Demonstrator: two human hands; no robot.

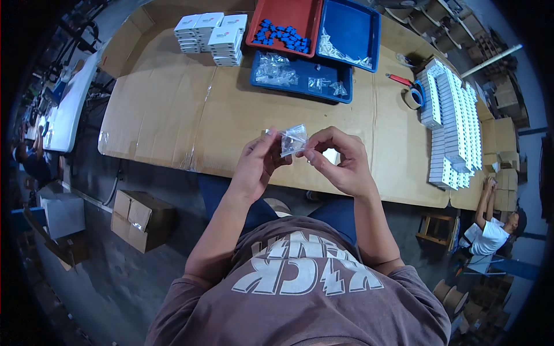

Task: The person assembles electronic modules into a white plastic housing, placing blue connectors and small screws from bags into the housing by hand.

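A small clear plastic bag (293, 140) is held up over the table's near edge, between my two hands. My left hand (258, 164) grips its left side between thumb and fingers. With thumb and forefinger, my right hand (345, 164) pinches the bag's right edge. Something pale shows inside the bag, too blurred to name. A small white patch (330, 155) is visible through the gap in my right hand's fingers; what it belongs to is unclear. Beyond my hands, a shallow blue tray (300, 94) contains several more clear bags (274, 70).
A red tray (252, 34) has blue parts; a larger blue tray (376, 34) has white pieces. Stacked white boxes (225, 37) stand far left, and rows of white boxes (453, 124) right. Tape roll (413, 98) and red-handled cutter (398, 79) lie nearby. Another person (490, 233) is at right.
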